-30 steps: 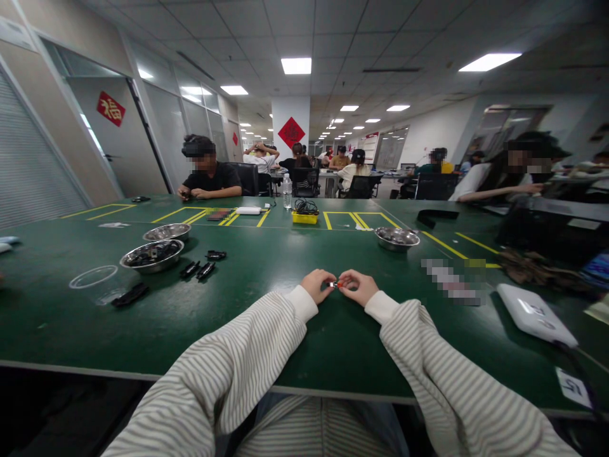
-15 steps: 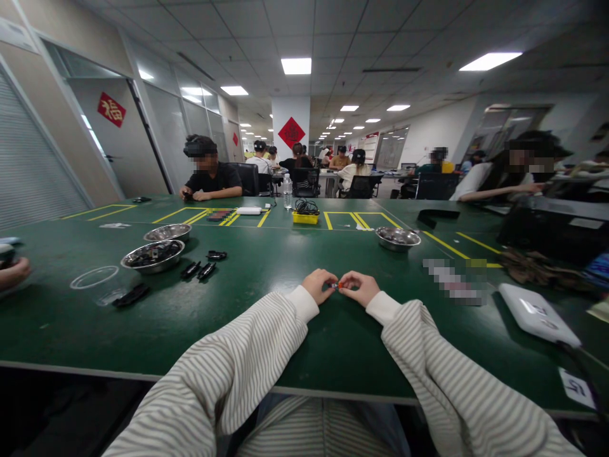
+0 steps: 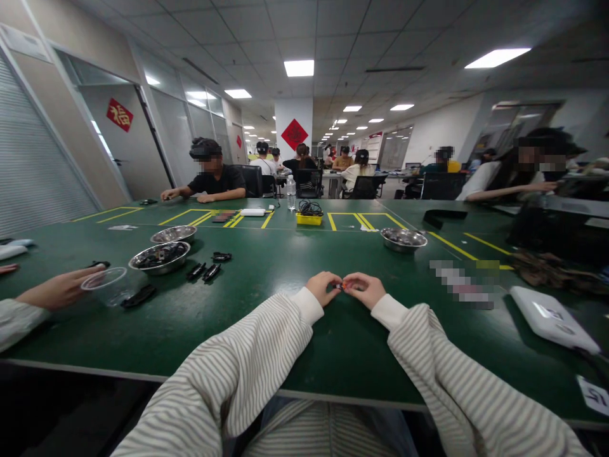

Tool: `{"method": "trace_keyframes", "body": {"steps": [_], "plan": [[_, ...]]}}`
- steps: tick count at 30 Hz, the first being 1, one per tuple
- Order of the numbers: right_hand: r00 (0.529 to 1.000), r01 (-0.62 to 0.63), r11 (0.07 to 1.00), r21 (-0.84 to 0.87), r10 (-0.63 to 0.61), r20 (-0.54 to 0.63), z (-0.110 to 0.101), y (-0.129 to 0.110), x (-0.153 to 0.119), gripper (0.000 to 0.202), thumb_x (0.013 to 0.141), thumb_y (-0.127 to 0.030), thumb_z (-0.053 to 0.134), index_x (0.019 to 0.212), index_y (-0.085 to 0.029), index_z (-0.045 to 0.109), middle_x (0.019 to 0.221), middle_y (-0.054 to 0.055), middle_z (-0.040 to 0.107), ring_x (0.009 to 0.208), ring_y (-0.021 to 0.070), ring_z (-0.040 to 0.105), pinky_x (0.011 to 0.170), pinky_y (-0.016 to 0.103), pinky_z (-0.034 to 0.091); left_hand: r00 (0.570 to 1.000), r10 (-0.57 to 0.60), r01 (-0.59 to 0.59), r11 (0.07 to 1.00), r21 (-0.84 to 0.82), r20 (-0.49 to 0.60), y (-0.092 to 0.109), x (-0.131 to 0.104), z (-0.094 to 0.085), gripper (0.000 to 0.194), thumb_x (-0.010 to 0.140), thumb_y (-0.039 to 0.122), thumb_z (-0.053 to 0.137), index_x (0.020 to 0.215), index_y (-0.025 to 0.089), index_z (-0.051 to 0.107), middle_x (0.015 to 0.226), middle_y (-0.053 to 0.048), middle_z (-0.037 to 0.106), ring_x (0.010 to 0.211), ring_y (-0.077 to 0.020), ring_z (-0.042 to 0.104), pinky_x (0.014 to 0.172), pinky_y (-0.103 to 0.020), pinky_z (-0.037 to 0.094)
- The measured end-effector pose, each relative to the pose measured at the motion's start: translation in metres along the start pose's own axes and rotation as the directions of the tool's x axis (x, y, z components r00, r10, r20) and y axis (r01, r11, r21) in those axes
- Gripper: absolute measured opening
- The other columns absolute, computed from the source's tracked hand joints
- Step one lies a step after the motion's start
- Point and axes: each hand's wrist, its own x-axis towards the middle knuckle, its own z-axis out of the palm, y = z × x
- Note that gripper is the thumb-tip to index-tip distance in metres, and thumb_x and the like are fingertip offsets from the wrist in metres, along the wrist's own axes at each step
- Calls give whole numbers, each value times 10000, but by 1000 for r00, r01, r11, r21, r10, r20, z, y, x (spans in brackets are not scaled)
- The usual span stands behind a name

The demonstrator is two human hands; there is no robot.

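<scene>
Room: a long office under ceiling lights (image 3: 299, 68), with people seated at desks further back.
Surface: a green table (image 3: 276, 260) marked out with yellow tape (image 3: 445, 245).
Left hand: my left hand (image 3: 322, 289) is closed to a narrow pinch, thumb and fingertips on one side of the small part.
Right hand: my right hand (image 3: 367, 291) mirrors it, fingertips drawn together on the orange side.
Small part: the small part (image 3: 343, 285), orange with a paler bit, sits between my fingertips, just above the table; my fingers hide most of its shape.
Steel bowls: one bowl (image 3: 162, 269) of black pieces and another bowl (image 3: 167, 237) behind it lie to my left; a third bowl (image 3: 404, 244) is ahead to my right.
Beside them: three black clips (image 3: 212, 273), a clear cup (image 3: 110, 294), and another person's hand (image 3: 64, 289) near its rim.
Slip risk: so little of it is pinched that uneven pressure, I judge, could flick it out.
Fit risk: tilting one hand against the other might bend or misalign it, as my fingers block my view.
</scene>
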Motion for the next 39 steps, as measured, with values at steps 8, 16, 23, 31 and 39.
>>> {"method": "trace_keyframes", "body": {"steps": [8,16,23,31,39], "plan": [[1000,5,1000,22,-5,-16,0,-4,-1,263,556,-267,630,772,-131,567,709,64,611,639,156,587,622,300,502,998,41,-41,999,-11,-43,0,-2,-1,155,683,188,499,830,156,535,757,-11,546,684,-99,484,655,-211,404],[997,69,997,-41,-71,-39,1,-14,-5,234,575,-269,622,763,-140,571,725,69,602,664,160,582,585,272,501,990,117,-119,993,-11,-84,3,-3,-4,145,708,205,471,832,153,526,757,-24,541,699,-106,478,662,-217,402],[996,-78,992,95,80,-24,2,-11,-1,187,501,-260,666,618,-138,587,617,42,615,577,154,579,540,270,487,973,177,-182,983,-21,-148,2,-4,-5,129,718,209,460,811,149,524,741,-23,540,671,-103,472,631,-213,406],[992,-123,980,156,127,-17,-1,-15,1,161,480,-242,672,601,-149,621,618,30,631,550,141,571,571,275,478,967,190,-194,981,-1,-169,2,-4,-5,146,703,206,475,828,146,522,731,-23,534,675,-106,472,646,-221,412],[975,-217,958,187,220,7,4,-5,4,250,451,-298,684,614,-143,573,622,35,632,599,165,588,620,299,473,971,201,-193,978,75,-128,-2,-6,-6,192,736,237,447,883,171,551,746,-33,530,725,-118,482,679,-231,411]]}}
